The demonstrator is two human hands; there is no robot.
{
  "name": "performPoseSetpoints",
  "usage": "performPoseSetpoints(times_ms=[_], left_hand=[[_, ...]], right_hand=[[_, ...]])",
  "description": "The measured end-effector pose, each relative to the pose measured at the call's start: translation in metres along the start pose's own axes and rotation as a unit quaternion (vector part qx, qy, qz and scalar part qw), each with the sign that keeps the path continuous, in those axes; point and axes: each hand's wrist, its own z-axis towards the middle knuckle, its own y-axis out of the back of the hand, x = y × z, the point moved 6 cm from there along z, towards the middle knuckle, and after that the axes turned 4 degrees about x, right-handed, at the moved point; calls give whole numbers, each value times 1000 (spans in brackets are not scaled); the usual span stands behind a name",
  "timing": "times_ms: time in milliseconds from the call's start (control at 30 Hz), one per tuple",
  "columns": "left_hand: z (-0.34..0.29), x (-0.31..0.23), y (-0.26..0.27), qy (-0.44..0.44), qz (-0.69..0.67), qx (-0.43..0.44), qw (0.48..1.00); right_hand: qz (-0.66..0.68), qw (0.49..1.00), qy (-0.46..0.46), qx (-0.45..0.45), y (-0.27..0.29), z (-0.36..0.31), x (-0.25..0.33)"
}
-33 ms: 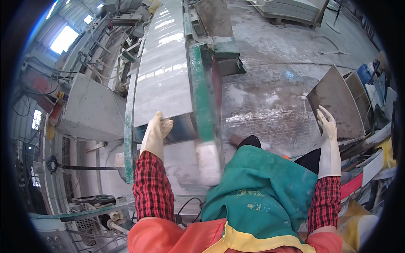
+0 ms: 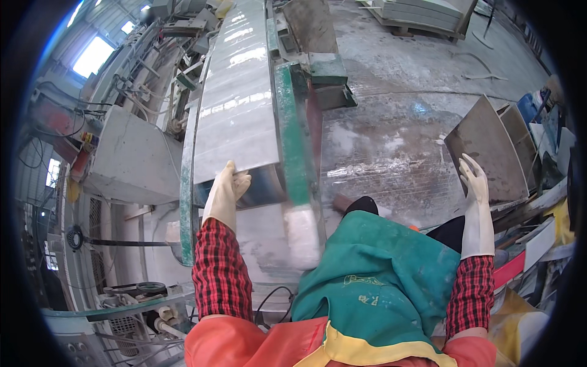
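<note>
A long white stone slab point(image 2: 238, 122), wet and shiny, lies on the conveyor with its near edge over the roller point(image 2: 264, 187). At that edge, my left hand point(image 2: 227, 192) in a cream rubber glove is closed, with the thumb on top and the fingers curled at the edge. My right hand point(image 2: 474, 180), gloved the same way, is held out to the right, its fingers stretched and nothing seen in it. Beside it leans a grey-brown board point(image 2: 489, 150); I cannot tell whether the fingertips touch it.
Green side rails point(image 2: 292, 134) flank the conveyor, and a white wrapped block point(image 2: 302, 235) sits at the near end of the right rail. A grey machine housing point(image 2: 131, 156) stands left. Stacked pale slabs point(image 2: 422, 13) rest at far right on the wet floor point(image 2: 385, 153). Offcuts point(image 2: 541, 248) crowd the right side.
</note>
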Motion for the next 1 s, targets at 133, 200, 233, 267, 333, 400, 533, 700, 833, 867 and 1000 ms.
performPoseSetpoints(times_ms=[133,200,233,267,333,400,533,700,833,867,1000], left_hand=[[-7,-9,-8,26,103,-60,993],[15,6,5,82,-2,-31,996],[-12,-6,-3,-50,34,42,997],[-2,3,14,14,-13,-36,999],[36,18,57,46,50,-30,997],[39,7,50,38,213,7,976],[-30,-38,38,-45,355,-72,931],[-61,-56,-44,-383,365,-37,848],[-94,-43,-172,-562,454,98,684],[-110,-37,-168,-537,487,108,680],[-100,-9,-211,-611,489,123,611]], right_hand=[[-41,999,1,-16,17,6,-13],[-25,999,-10,-38,19,11,-13],[8,997,-29,-68,22,1,-8],[45,994,-44,-86,17,-3,0],[12,994,5,-109,47,0,-3],[-147,974,60,-160,132,-4,-24],[-471,823,16,-316,232,-91,6],[-625,647,-312,-305,304,-193,-41],[-572,680,-261,-377,318,-215,-68],[-591,684,-258,-341,297,-195,-58],[-588,673,-273,-355,281,-204,-31]])
